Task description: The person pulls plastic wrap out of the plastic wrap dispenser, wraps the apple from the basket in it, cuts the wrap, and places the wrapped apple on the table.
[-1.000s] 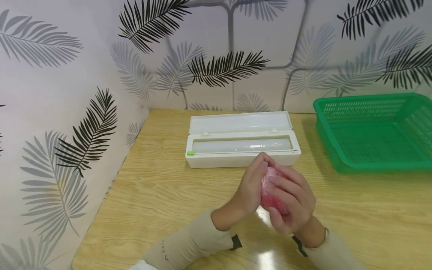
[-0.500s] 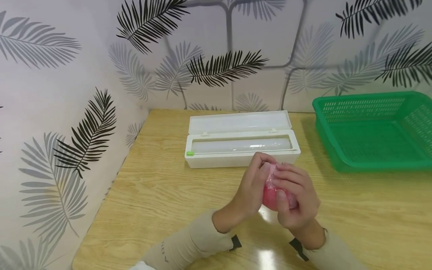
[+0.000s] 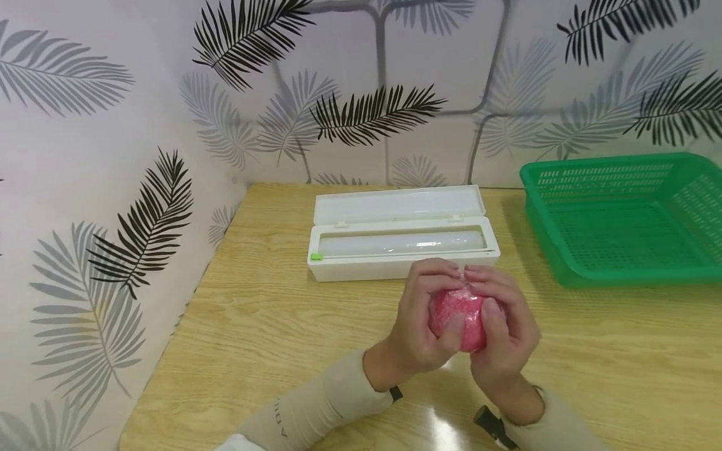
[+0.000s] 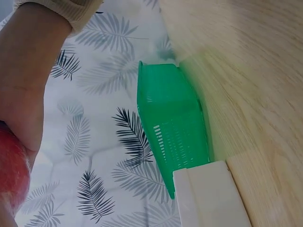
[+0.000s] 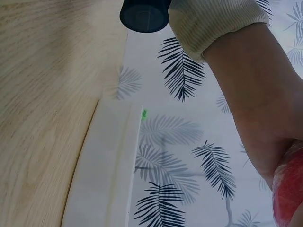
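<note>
Both hands hold a round pinkish-red thing point(image 3: 464, 313) wrapped in shiny clear film, raised in front of the white box. My left hand point(image 3: 416, 326) curls round its left side, thumb on the near face. Around its right side curls my right hand point(image 3: 509, 335), also with the thumb in front. The fingertips of both hands meet near the top, where the film bunches. Parts of the wrapped red thing point(image 4: 12, 165) show at the left edge of the left wrist view. What kind of thing lies under the film I cannot tell.
Just beyond the hands stands a white cling film dispenser point(image 3: 361, 270) with its lid up, a film roll point(image 3: 395, 243) inside and a green slider point(image 3: 316, 257) at its left. A green plastic basket point(image 3: 648, 277) stands at the right on the wooden table point(image 3: 271, 326), against a leaf-patterned wall.
The wrapped red thing has been turned in the hands. The left thumb has come round to the near face, and the right hand has shifted slightly right.
</note>
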Motion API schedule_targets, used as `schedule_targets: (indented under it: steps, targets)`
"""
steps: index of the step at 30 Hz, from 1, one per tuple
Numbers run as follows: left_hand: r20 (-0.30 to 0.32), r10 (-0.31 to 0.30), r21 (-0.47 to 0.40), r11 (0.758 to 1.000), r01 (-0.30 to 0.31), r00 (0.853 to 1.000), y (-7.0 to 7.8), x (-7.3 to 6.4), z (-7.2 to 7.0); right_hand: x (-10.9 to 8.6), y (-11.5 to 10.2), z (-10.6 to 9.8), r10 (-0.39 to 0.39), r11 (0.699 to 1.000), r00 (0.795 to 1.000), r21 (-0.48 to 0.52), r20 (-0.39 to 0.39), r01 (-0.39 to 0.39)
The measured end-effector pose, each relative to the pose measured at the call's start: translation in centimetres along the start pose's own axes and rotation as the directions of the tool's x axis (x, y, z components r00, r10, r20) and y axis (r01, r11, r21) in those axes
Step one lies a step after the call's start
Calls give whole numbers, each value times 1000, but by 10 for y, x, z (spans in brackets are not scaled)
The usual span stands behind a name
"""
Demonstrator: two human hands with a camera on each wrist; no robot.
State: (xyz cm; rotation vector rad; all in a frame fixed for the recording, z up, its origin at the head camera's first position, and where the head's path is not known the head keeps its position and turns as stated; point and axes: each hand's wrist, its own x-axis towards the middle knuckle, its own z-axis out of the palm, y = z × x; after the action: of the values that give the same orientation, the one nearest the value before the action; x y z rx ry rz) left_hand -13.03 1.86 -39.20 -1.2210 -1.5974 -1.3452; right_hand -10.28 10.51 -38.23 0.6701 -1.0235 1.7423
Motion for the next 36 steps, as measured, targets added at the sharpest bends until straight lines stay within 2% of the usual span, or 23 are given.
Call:
schedule_targets:
  steps: [8, 14, 17, 21, 24, 27, 29, 31, 33, 34, 35, 36]
  targets:
    - [-30, -92, -20, 996, 92, 995, 3, -3, 1, -7, 0, -3, 79, 997, 994, -10, 78, -78]
    - [-54, -153, 5, 988, 154, 987, 5, -3, 3, -7, 1, -5, 72, 996, 989, -59, 128, -65]
    - [-53, -225, -22, 974, 224, 973, 8, 1, 3, -6, 2, -5, 38, 992, 988, -125, 152, -19]
    - [-40, -339, -102, 937, 334, 940, 20, 12, 0, -5, 4, -6, -22, 979, 983, -194, 183, 58]
    - [-17, -427, -190, 889, 416, 904, 29, 20, -4, -4, 7, -6, -81, 970, 976, -210, 201, 124]
    - [21, -505, -265, 830, 491, 863, 30, 22, -5, -4, 10, -7, -148, 958, 966, -212, 213, 193]
    - [50, -552, -302, 786, 540, 832, 27, 19, -5, -3, 12, -7, -187, 948, 958, -217, 218, 234]
    - [78, -605, -337, 732, 592, 792, 22, 15, -3, -2, 13, -7, -216, 938, 950, -220, 225, 266]
    - [106, -662, -375, 664, 647, 742, 18, 11, -1, -2, 14, -7, -247, 922, 939, -240, 238, 303]
    - [122, -697, -399, 617, 678, 707, 16, 9, 0, -1, 14, -7, -264, 910, 932, -256, 250, 327]
    - [140, -734, -429, 560, 709, 664, 14, 8, 1, -1, 15, -7, -284, 892, 921, -280, 268, 356]
    - [169, -770, -472, 484, 736, 615, 12, 7, 2, -1, 15, -7, -307, 870, 907, -302, 289, 391]
